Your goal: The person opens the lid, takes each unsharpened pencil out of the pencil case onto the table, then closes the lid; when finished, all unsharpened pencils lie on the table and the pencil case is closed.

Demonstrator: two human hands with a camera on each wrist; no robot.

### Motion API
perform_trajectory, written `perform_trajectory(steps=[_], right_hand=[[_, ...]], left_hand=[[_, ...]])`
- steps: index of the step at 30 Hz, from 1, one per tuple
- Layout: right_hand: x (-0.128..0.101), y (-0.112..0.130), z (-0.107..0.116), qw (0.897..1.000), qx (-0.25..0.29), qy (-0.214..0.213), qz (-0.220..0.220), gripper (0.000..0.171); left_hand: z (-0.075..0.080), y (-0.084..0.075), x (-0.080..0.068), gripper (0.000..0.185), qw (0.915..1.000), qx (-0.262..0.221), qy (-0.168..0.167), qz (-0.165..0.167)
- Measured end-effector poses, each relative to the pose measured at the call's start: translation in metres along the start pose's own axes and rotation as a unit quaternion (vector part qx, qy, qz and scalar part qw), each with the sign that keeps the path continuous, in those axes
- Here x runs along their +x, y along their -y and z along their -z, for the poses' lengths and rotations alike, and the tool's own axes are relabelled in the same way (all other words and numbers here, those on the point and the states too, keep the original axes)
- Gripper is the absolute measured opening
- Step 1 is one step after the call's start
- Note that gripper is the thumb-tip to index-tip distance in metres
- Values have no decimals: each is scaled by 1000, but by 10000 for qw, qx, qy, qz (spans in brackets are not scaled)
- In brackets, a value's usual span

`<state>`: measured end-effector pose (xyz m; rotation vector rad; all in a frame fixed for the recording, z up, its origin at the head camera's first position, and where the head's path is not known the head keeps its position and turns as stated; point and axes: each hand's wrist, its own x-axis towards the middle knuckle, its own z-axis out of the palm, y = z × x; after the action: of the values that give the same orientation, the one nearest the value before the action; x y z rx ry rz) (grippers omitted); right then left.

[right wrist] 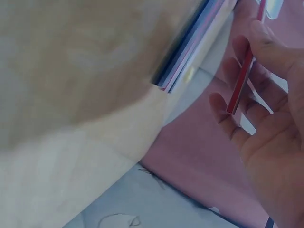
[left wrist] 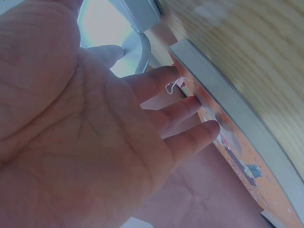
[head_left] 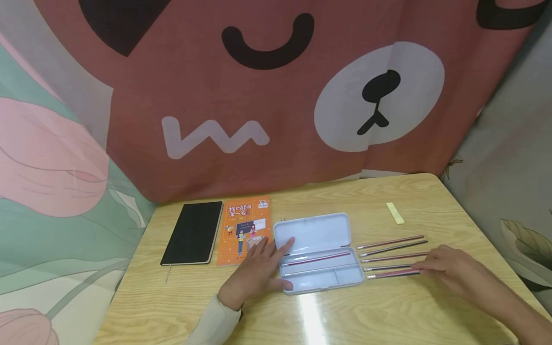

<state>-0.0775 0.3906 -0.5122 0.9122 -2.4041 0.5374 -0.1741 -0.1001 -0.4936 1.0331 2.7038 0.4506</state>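
A pale blue pencil case (head_left: 311, 232) lies open on the table, with a red-striped pencil (head_left: 316, 259) in its long compartment. My left hand (head_left: 258, 268) rests at its left side, index fingertip on the lid and thumb near the front edge; the other fingers reach over the orange book (head_left: 228, 244). In the left wrist view the fingers of the left hand (left wrist: 109, 123) are spread and hold nothing. On the right, several pencils (head_left: 390, 242) lie side by side. My right hand (head_left: 448, 268) is at their far ends, pinching a red pencil (right wrist: 241, 83) between thumb and fingers.
A black notebook (head_left: 191, 232) with a ribbon lies left of the orange book. Toward the back right is a small pale yellow strip (head_left: 394, 213). A printed cloth (head_left: 276, 96) hangs behind the wooden table (head_left: 358, 321).
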Motion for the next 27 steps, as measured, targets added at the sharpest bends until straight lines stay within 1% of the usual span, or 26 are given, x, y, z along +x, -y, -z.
perform_trajectory(steps=[3,6,9,12,19,23,26,27], right_hand=[[-10,-1,-5,9998,-87,-59,153,57],[-14,1,-10,9995,-283,-61,141,60],[-17,5,-13,9989,-460,64,-24,63],[-19,8,-14,9985,-459,223,-193,64],[-25,9,-15,9975,-376,463,-385,60],[-27,6,-14,9961,-350,622,-518,42],[-27,5,-14,9964,-311,614,-500,41],[-26,5,-14,9968,-300,581,-465,46]], left_hand=[[0,0,0,108,10000,16,9,6],[0,0,1,108,10000,7,24,30],[1,1,1,108,10000,-1,15,5],[1,1,1,108,10000,3,-16,-54],[0,0,2,107,10000,8,-20,-61],[0,1,2,108,10000,15,-40,-58],[0,1,1,108,10000,0,-54,-52],[0,1,0,108,10000,-20,-46,-46]])
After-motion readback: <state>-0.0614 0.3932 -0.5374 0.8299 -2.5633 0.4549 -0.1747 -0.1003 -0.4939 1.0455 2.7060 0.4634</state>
